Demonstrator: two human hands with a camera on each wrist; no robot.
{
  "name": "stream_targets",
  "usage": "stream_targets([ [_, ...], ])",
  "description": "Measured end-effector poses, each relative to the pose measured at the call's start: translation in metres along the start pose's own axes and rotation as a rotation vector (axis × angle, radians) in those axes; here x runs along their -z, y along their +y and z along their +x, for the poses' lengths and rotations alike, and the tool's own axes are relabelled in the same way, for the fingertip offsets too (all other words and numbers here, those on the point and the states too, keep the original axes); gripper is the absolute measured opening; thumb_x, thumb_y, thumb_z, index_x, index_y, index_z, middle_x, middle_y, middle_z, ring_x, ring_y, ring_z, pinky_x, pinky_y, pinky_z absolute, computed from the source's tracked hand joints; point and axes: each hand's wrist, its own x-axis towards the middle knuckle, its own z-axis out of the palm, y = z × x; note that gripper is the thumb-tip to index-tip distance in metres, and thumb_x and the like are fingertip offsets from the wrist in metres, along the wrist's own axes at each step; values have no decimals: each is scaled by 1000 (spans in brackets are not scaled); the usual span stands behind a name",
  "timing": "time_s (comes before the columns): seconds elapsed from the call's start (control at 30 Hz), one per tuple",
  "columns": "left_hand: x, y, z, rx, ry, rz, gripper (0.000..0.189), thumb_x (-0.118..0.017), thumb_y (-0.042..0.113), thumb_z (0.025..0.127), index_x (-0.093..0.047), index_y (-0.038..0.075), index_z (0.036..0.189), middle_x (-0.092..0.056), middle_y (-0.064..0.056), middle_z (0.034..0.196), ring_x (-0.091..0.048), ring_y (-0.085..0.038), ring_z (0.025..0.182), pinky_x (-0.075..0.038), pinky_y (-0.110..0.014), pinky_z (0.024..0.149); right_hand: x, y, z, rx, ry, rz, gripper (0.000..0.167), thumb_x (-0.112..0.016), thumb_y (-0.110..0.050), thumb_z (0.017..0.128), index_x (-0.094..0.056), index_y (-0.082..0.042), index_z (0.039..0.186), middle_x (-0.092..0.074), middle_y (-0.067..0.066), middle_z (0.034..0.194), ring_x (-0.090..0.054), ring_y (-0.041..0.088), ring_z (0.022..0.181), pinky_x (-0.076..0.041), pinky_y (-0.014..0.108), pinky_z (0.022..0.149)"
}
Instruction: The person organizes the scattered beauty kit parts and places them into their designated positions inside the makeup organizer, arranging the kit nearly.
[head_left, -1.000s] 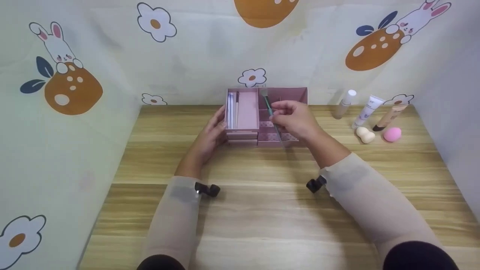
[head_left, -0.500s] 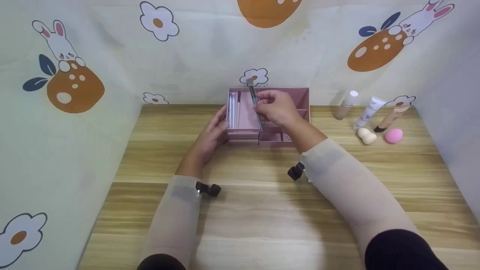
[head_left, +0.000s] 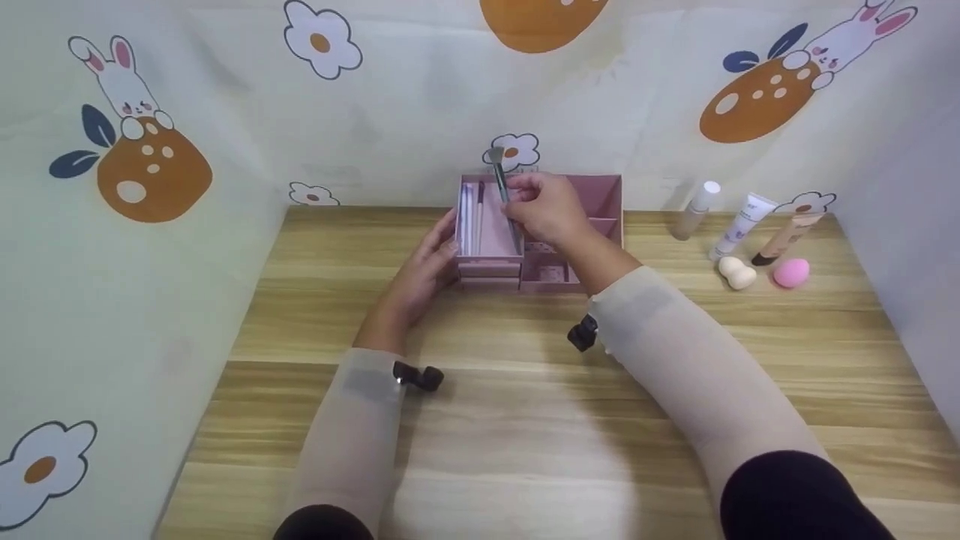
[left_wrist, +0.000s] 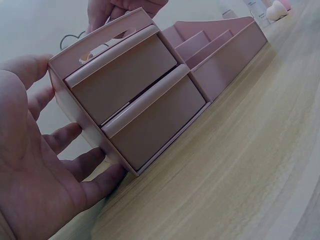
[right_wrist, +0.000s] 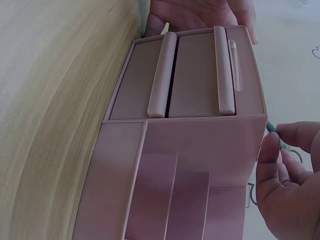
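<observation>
A pink organizer (head_left: 489,274) stands at the back of the table, with two drawers under its left top tray and divided compartments on the right. My left hand (head_left: 426,268) rests against its left side, fingers extended along the wall in the left wrist view. Between thumb and fingertips, my right hand (head_left: 551,211) pinches a makeup brush (head_left: 500,178) with a green handle. The brush tilts over the top tray, bristles up and toward the back; its lower end reaches down inside the tray. Slim brushes (head_left: 480,221) lie along the tray's left side.
To the right stand a white-capped bottle (head_left: 697,210), a white tube (head_left: 742,225) and a beige tube (head_left: 786,238). Near them lie a cream sponge (head_left: 737,274) and a pink sponge (head_left: 791,273). A patterned wall covering (head_left: 405,112) rises right behind the organizer.
My right hand has carried the brush leftward from above the right compartments to over the top tray, then slightly lower. My left hand has stayed at the organizer's side.
</observation>
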Motion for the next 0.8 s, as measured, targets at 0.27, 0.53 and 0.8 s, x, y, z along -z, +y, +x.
stream_targets([
  [0.27,0,-2,3,-7,-8,-37,57,-58,44,109,-37,52,162,-28,5,177,-43,-28,157,-39,-55,129,0,-1,1,-12,-15,-93,36,-77,-13,94,-76,-13,130,-73,6,110,-66,19,98,-61,27,76],
  [0.53,1,-1,1,9,0,-20,55,-57,43,109,-39,54,160,-28,5,177,-43,-27,157,-38,-56,129,-2,-7,-1,-48,-17,-211,40,-73,-14,95,-73,-13,135,-70,6,112,-65,20,101,-61,27,81],
  [0.8,1,0,1,6,-7,-19,56,-57,45,109,-38,53,161,-26,5,178,-43,-28,157,-37,-56,130,-1,-5,-3,-55,-16,-182,39,-72,-14,95,-72,-11,135,-71,6,112,-66,21,101,-62,27,80],
])
